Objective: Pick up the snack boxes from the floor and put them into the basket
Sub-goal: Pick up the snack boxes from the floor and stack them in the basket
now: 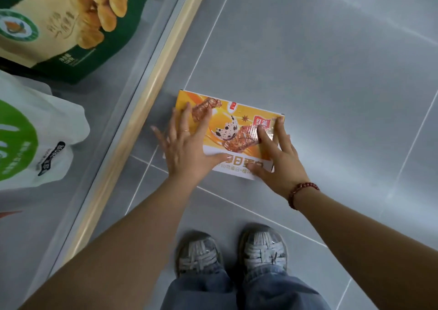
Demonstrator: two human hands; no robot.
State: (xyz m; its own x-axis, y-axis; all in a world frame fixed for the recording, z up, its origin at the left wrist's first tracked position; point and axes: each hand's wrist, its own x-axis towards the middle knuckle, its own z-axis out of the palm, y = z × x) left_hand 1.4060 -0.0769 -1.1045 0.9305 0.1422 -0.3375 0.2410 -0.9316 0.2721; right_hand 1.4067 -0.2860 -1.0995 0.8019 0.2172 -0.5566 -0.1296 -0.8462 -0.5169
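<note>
L hand (187,153): flat, fingers spread, pressing box's left end.
R hand (282,162): fingers splayed on right end, thumb at near edge, no clasp.
Snack box (239,129): orange, flat on floor tiles (331,72), beside shelf.
Shelf (142,101): holds green bag (71,20), white-green bag (35,139).

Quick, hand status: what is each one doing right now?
Left hand: open, fingers spread flat on the snack box.
Right hand: open, fingers laid straight on the box's right end.
</note>
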